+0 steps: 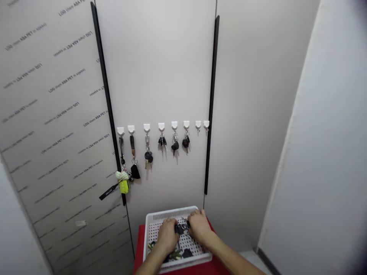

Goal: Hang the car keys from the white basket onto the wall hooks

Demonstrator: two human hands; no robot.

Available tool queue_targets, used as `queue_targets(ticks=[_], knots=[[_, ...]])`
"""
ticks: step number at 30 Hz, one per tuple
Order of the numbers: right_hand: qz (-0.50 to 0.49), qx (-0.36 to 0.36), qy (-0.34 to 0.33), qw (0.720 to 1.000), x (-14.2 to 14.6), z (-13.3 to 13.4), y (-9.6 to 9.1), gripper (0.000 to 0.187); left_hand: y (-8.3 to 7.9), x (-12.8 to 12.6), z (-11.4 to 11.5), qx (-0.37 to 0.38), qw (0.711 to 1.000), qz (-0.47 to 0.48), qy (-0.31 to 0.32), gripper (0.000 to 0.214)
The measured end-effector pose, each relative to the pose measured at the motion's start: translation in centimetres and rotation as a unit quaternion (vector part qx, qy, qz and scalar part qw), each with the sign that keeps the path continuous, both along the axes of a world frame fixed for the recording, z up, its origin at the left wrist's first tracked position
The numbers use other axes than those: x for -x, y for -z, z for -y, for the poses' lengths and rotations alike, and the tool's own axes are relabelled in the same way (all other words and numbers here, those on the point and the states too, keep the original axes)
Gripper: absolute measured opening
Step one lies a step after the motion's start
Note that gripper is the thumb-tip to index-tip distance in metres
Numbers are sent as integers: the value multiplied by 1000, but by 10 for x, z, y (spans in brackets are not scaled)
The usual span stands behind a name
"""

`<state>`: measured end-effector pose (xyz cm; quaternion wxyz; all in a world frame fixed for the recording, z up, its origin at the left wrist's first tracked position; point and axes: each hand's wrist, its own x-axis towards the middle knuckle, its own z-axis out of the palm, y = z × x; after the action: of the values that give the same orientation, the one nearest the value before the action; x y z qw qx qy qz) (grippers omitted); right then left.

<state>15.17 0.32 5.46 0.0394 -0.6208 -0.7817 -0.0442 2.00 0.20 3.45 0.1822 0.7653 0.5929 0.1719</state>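
My left hand (168,235) and my right hand (200,226) are inside a white perforated plastic basket (172,214), on either side of a black key fob with metal keys (180,229). The fingers are hidden, so I cannot tell whether either hand grips it. More keys and black fobs (174,255) lie in the basket's near part. Above, a row of white adhesive hooks (161,126) runs across the wall, most with keys hanging from them. A key bunch with a yellow-green tag (124,186) hangs at the left end. The rightmost hook (206,124) and its neighbour hold no keys.
The basket stands on a red surface (139,244) close to the wall panel (157,68). Black vertical strips (106,95) edge that panel on both sides. A panel with printed lettering (51,114) angles in on the left, a white wall (315,133) on the right.
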Motion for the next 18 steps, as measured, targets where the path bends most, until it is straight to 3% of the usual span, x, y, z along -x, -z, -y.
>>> queue_targets(ticks=[5, 12, 18], knots=[[8, -6, -37, 999, 3, -1, 1, 25, 2, 0, -1, -1, 1000, 2, 2, 35], [31, 17, 12, 999, 6, 0, -2, 26, -2, 2, 0, -17, 999, -36, 7, 33], [22, -7, -17, 1000, 2, -2, 3, 27, -6, 7, 1, -32, 996, -81, -3, 30]])
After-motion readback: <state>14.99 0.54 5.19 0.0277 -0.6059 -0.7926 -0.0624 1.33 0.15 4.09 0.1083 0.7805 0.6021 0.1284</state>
